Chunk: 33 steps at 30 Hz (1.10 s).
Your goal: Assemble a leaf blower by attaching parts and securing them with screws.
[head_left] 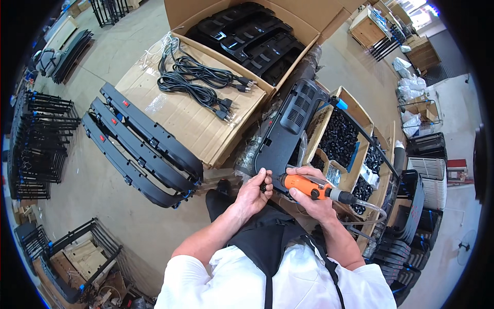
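Note:
My right hand [315, 203] is closed around an orange air screwdriver [307, 186], with a clear hose [374, 207] running from its back end. The tool's front end points left, toward my other hand. Close to it, my left hand [251, 194] is curled shut on small black pieces [264, 186], too small to make out. Just beyond both hands lies a dark grey plastic panel [268, 150] with a vented raised part at its far end. Its near edge is partly hidden by my hands.
Coiled black power cords [191, 77] lie on a cardboard box [218, 141]. An open carton [307, 41] behind holds black plastic parts. Three curved dark frames [141, 147] stand at left. A wooden bin [368, 121] at right holds small black pieces. Stacked black frames [43, 139] stand far left.

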Each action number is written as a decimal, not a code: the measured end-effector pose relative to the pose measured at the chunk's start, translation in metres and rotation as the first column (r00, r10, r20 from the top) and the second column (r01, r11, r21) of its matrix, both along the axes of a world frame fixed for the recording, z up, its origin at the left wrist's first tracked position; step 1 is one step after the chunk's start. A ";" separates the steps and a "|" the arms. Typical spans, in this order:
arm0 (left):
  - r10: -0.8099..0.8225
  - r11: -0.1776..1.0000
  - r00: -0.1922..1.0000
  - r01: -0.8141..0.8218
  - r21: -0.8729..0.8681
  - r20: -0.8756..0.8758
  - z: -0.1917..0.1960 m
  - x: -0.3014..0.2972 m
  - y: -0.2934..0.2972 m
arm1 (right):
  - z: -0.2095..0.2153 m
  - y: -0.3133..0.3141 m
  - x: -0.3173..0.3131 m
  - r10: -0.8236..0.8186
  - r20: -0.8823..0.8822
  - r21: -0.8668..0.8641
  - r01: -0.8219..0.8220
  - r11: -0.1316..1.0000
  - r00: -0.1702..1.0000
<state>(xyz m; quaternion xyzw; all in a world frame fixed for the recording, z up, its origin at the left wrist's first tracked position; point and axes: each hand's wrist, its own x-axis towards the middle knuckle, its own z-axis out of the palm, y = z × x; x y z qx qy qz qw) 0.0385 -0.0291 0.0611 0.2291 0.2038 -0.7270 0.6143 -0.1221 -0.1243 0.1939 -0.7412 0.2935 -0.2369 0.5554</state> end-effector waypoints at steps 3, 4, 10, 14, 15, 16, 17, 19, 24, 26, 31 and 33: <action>-0.015 1.000 0.999 0.015 -0.001 -0.029 -0.002 0.004 -0.008 | 0.005 -0.003 0.006 -0.040 0.001 0.064 0.040 0.997 0.999; -0.019 1.000 0.999 0.019 0.004 -0.029 -0.003 0.005 -0.012 | 0.005 -0.004 0.006 -0.045 -0.002 0.063 0.045 0.997 0.999; -0.068 0.998 0.996 0.068 0.005 -0.054 -0.007 0.011 -0.022 | 0.005 -0.011 0.014 -0.027 -0.062 0.008 0.028 1.000 0.998; -0.029 0.999 0.997 0.028 -0.020 -0.067 -0.002 0.015 -0.025 | 0.007 -0.013 0.028 -0.076 -0.070 0.059 0.080 0.995 0.995; -0.017 1.000 0.999 0.016 -0.022 -0.048 -0.001 0.015 -0.025 | 0.007 -0.014 0.033 -0.109 -0.051 0.084 0.113 0.990 0.993; -0.006 1.000 1.000 0.005 -0.025 -0.030 0.002 0.016 -0.025 | 0.008 -0.016 0.039 -0.114 -0.049 0.058 0.117 0.991 0.992; -0.006 1.000 0.999 0.005 -0.023 -0.033 0.005 0.017 -0.025 | 0.007 -0.019 0.043 -0.115 -0.052 0.058 0.118 0.991 0.992; -0.074 0.996 0.995 0.077 -0.038 0.071 0.009 0.021 -0.024 | -0.001 -0.024 0.052 -0.122 -0.069 0.047 0.126 0.991 0.990; -0.155 0.984 0.987 0.157 -0.083 0.029 0.012 0.036 -0.014 | -0.020 -0.030 0.068 -0.098 -0.095 0.016 0.100 0.995 0.991; -0.241 0.965 0.964 0.250 -0.082 0.114 0.004 0.039 -0.009 | -0.025 -0.032 0.074 -0.093 -0.124 -0.017 0.092 0.996 0.988; -0.253 0.952 0.934 0.287 -0.110 0.250 -0.009 0.046 0.001 | -0.029 -0.033 0.082 -0.044 -0.225 -0.136 0.013 0.991 0.973; -0.261 0.952 0.932 0.292 -0.093 0.251 0.000 0.050 0.001 | -0.029 -0.032 0.083 -0.045 -0.221 -0.133 0.015 0.991 0.974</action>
